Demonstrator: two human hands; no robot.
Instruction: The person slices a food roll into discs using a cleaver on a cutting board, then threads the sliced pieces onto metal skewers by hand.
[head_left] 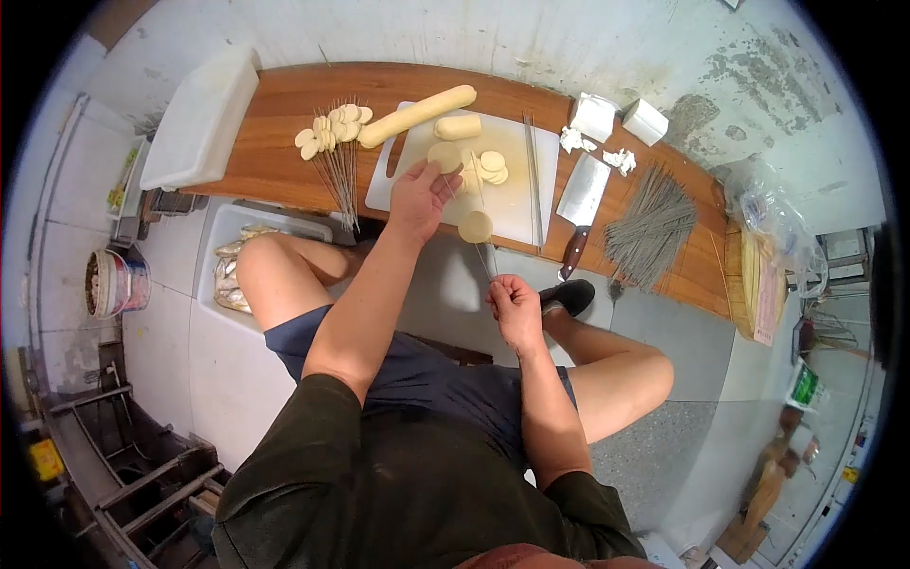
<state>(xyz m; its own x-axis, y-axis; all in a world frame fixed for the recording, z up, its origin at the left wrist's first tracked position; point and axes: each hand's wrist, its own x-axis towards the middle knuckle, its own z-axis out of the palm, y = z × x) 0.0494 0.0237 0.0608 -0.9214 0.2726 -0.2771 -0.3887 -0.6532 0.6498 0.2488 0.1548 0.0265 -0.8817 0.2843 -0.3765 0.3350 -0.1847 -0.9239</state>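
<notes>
My left hand (pixel 427 196) is closed on a round pale slice (pixel 445 156) above the left part of the white cutting board (pixel 519 209). Closed around thin metal skewers, my right hand (pixel 514 305) is in front of the board. Another pale slice (pixel 476 227) sits on the skewers near the board's front edge. Several cut slices (pixel 492 162) and a short roll piece (pixel 458 127) lie on the board. A long pale roll (pixel 417 115) rests across its upper left corner. To the left, skewered slices (pixel 334 130) lie bunched on the wooden table (pixel 275 123).
Right of the board lie a cleaver (pixel 583 192) and a large pile of metal skewers (pixel 650 228). White blocks (pixel 593 118) stand behind them. A white bin (pixel 202 121) is at the table's left end, and a tub (pixel 227 275) sits below.
</notes>
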